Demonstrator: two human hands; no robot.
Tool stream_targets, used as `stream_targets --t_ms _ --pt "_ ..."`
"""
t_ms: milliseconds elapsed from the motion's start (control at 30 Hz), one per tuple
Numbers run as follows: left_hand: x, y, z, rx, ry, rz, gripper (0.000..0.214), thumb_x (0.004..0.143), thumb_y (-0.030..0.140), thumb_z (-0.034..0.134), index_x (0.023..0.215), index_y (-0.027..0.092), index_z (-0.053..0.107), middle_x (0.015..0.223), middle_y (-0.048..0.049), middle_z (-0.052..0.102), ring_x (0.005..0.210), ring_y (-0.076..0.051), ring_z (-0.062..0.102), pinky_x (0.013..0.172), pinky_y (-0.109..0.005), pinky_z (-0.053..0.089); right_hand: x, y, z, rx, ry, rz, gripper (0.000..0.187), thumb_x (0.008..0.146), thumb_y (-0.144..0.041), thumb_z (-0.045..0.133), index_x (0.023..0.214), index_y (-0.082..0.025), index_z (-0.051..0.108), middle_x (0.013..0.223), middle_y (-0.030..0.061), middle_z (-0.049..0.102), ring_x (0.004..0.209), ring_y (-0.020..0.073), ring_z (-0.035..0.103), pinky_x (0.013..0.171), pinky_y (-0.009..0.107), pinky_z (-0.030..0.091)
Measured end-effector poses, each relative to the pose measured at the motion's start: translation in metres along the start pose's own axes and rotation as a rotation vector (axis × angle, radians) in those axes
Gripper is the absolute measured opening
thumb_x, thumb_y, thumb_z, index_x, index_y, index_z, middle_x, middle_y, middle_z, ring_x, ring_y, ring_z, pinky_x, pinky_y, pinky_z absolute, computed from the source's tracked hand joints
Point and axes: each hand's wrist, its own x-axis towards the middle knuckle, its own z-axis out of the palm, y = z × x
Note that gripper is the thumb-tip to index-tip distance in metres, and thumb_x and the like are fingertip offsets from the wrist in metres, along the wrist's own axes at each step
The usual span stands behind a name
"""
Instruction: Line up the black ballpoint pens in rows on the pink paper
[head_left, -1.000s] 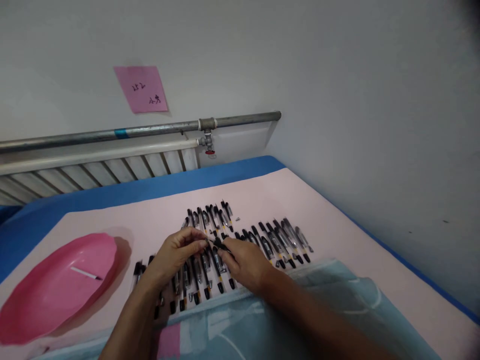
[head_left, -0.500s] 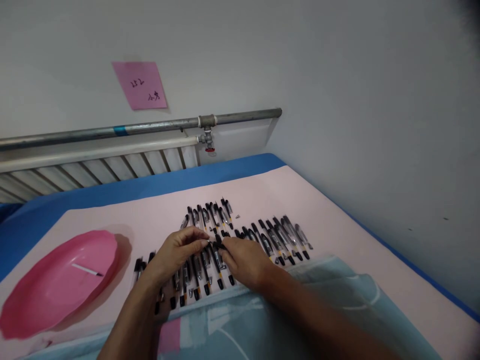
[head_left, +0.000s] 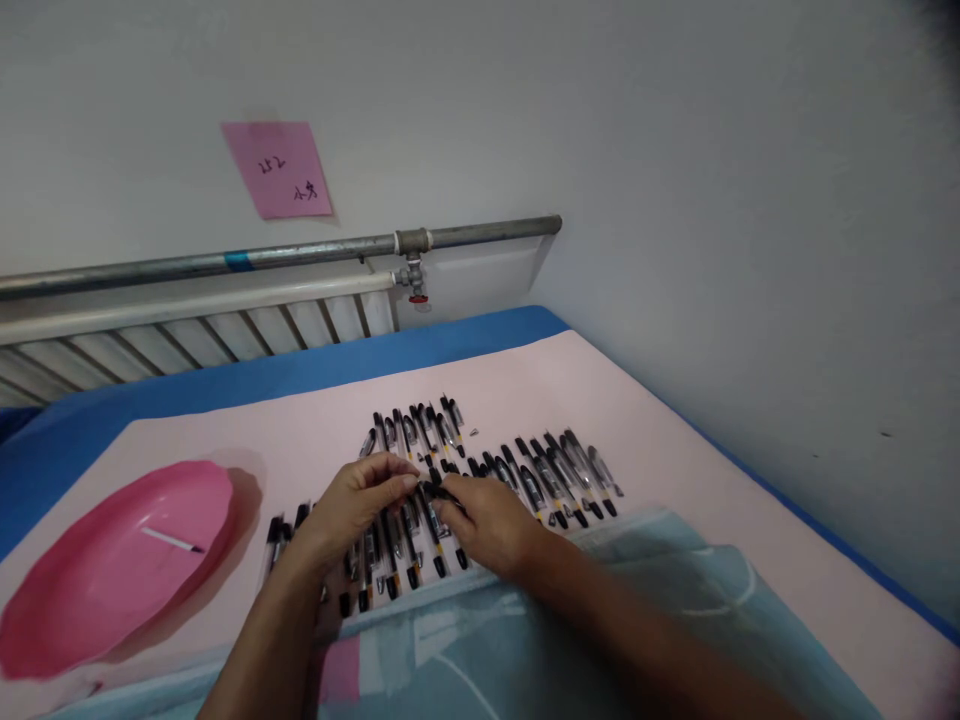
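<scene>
Over the rows of pens, my left hand [head_left: 360, 505] pinches something small between thumb and fingertips, too small to make out. Close beside it on the right, my right hand [head_left: 487, 518] is closed on a black pen part [head_left: 435, 490], mostly covered by the fingers. The fingertips of both hands nearly meet. Beneath and around them lie several clear-barrelled pens [head_left: 409, 565] with black ends and yellowish bits. Another group of pens [head_left: 559, 475] lies to the right, and one more group [head_left: 416, 428] farther back. Small loose pieces are scattered among them.
A pink bowl [head_left: 45, 560] at the left holds a thin white pen refill [head_left: 172, 540] with a dark tip. Light-blue cloth [head_left: 600, 610] covers the near edge of the pink tabletop [head_left: 712, 520]. Behind stand a radiator [head_left: 217, 335], a pipe [head_left: 315, 250] and the wall.
Both hands stay almost in place, fingertips close together, with only slight finger movement. The view has shifted very slightly.
</scene>
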Motion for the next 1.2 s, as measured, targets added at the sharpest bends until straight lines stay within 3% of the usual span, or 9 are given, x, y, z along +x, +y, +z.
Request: stream_targets --t_ms 100,233,433,600,800,967,1067,1200 --pt "0.001 0.001 0.003 0.020 0.024 -0.010 0.022 0.067 0.037 0.062 0.077 0.017 0.062 0.061 0.0031 0.053 0.055 -0.010 0.045 0.055 -0.023 0.037 0.000 0.000 0.001 0.004 0.009 0.025 0.018 0.083 -0.027 0.044 0.079 -0.016 0.058 0.067 0.0015 0.056 0.059 0.0110 0.046 0.053 0.022 0.026" --pt "0.003 -0.001 0.008 -0.052 0.044 -0.002 0.023 0.067 0.039 0.062 0.072 0.017 0.060 0.059 0.0035 0.051 0.052 -0.009 0.044 0.053 -0.022 0.037 0.001 -0.002 0.003 0.265 -0.014 0.045 0.018 0.083 -0.026 0.043 0.076 -0.017 0.058 0.062 -0.0028 0.052 0.055 0.0083 0.041 0.050 0.019 0.027" --pt "0.004 -0.003 0.014 -0.218 0.050 -0.026 0.021 0.067 0.037 0.064 0.071 0.017 0.060 0.057 0.0050 0.050 0.050 -0.007 0.043 0.050 -0.020 0.036 0.003 -0.008 -0.003 0.575 -0.202 0.267 0.017 0.080 -0.026 0.043 0.069 -0.017 0.053 0.054 -0.0045 0.048 0.046 0.0067 0.039 0.045 0.018 0.029" --pt "0.003 -0.003 0.013 -0.180 0.026 -0.028 0.022 0.069 0.037 0.064 0.068 0.016 0.059 0.055 0.0052 0.048 0.049 -0.007 0.041 0.049 -0.020 0.033 0.003 -0.009 -0.003 0.618 -0.263 0.315 0.016 0.079 -0.027 0.043 0.067 -0.018 0.050 0.053 -0.0049 0.048 0.041 0.0061 0.036 0.041 0.019 0.027" --pt "0.005 -0.007 0.015 -0.128 0.058 -0.057 0.027 0.068 0.040 0.064 0.064 0.016 0.055 0.050 0.0067 0.044 0.045 -0.006 0.036 0.046 -0.020 0.027 0.001 -0.006 0.003 0.491 -0.126 0.244 0.020 0.078 -0.027 0.045 0.061 -0.017 0.047 0.053 -0.0041 0.046 0.048 0.0068 0.040 0.044 0.019 0.027" --pt "0.005 -0.008 0.019 -0.162 0.087 -0.063 0.029 0.067 0.041 0.065 0.060 0.016 0.052 0.047 0.0072 0.043 0.043 -0.005 0.036 0.044 -0.019 0.025 0.003 -0.011 0.000 0.752 -0.301 0.433 0.016 0.079 -0.030 0.044 0.070 -0.018 0.049 0.054 -0.0058 0.046 0.038 0.0043 0.034 0.038 0.018 0.025" --pt "0.004 -0.008 0.021 -0.267 0.107 -0.048 0.026 0.068 0.040 0.065 0.065 0.015 0.056 0.052 0.0055 0.048 0.046 -0.006 0.040 0.047 -0.018 0.031 0.005 -0.012 0.000 0.874 -0.328 0.503 0.014 0.080 -0.031 0.043 0.076 -0.020 0.049 0.054 -0.0071 0.044 0.034 0.0035 0.027 0.035 0.017 0.021" --pt "0.004 -0.008 0.025 -0.449 0.136 -0.035 0.028 0.072 0.042 0.061 0.076 0.015 0.060 0.064 0.0017 0.055 0.054 -0.008 0.048 0.052 -0.020 0.038 0.005 -0.010 0.003 0.811 -0.240 0.426 0.016 0.081 -0.031 0.043 0.077 -0.019 0.052 0.056 -0.0057 0.047 0.036 0.0039 0.033 0.036 0.018 0.025"
